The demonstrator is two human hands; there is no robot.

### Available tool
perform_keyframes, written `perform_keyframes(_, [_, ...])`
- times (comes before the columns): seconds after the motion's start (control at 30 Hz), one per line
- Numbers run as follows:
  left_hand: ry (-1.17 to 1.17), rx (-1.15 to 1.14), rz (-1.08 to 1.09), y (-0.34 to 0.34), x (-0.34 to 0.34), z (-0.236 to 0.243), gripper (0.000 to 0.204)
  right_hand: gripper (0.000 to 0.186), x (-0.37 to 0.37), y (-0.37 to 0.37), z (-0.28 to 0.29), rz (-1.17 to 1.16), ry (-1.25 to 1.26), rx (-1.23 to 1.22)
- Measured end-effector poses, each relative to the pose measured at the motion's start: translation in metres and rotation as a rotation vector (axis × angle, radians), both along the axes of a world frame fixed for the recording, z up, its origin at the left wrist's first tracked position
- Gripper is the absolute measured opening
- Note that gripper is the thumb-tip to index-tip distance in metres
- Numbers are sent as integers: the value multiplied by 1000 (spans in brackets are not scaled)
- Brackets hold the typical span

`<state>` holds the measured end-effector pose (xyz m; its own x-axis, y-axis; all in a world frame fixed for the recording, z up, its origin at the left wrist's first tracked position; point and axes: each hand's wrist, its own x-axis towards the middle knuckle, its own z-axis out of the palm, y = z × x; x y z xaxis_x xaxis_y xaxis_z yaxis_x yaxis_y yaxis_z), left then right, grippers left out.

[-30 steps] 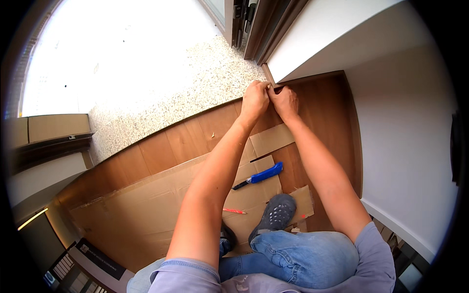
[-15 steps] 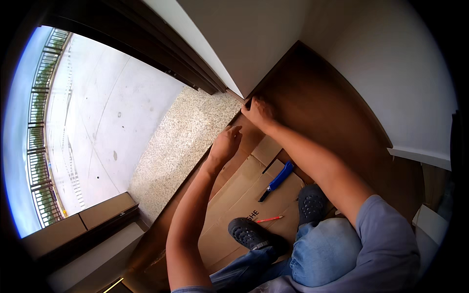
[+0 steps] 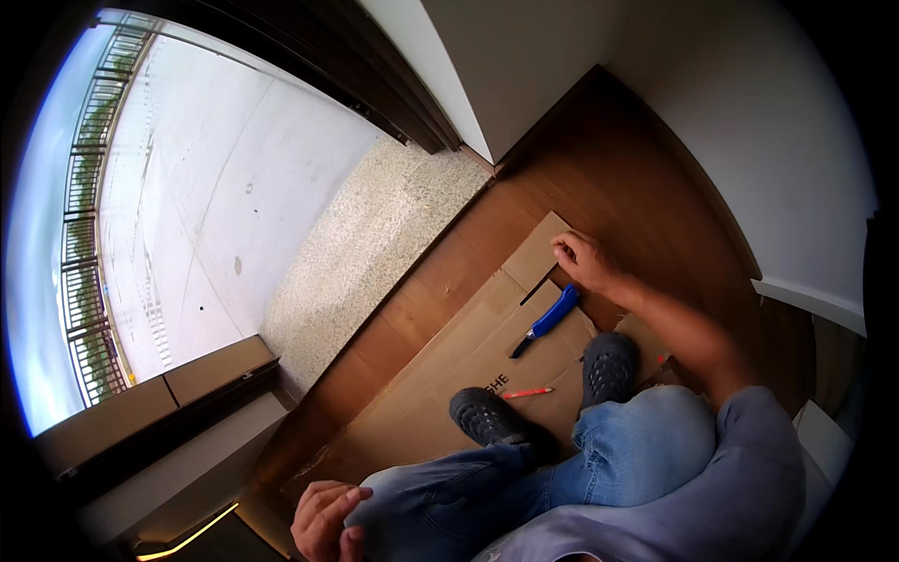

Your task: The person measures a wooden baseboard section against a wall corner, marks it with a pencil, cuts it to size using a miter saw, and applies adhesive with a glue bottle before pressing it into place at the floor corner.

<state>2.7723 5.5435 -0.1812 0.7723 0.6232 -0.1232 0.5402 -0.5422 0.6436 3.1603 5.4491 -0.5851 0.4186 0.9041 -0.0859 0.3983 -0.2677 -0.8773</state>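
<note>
My right hand (image 3: 582,262) is over the far end of a flat brown cardboard sheet (image 3: 440,365). Its fingers are curled together, and whatever lies inside them, if anything, is hidden. Below that hand, a blue-handled utility knife (image 3: 554,314) rests on the cardboard with its dark blade pointing towards me. A red pencil (image 3: 528,392) lies closer, between my two dark clogs. Down at the lower left, my left hand (image 3: 323,518) is beside my knee, fingers loosely bent and apart, with nothing visible in it.
Brown wood flooring (image 3: 421,295) surrounds the cardboard. On the left, a speckled stone threshold (image 3: 375,220) leads to a pale outdoor area with a railing. A wall corner (image 3: 494,167) juts in at the far side, and a white wall (image 3: 740,140) stands right.
Both hands have left the wall corner and the floor edge. My right hand has drawn back over the cardboard; my left has come down beside my knee. The knife and pencil stay put.
</note>
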Motion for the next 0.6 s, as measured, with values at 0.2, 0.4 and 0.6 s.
perform_keyframes(0.2, [249, 14, -251, -10, 28, -22, 34, 20, -4, -121, 73, -132, 384, -242])
perform_keyframes(0.4, [209, -26, -474, 45, 65, -47, 18, 26, 13, -111, 342, -126, 403, 116])
perform_keyframes(0.6, [245, -139, -555, 49, 106, -36, 13, 20, -19, -128, 407, -90, -161, -102])
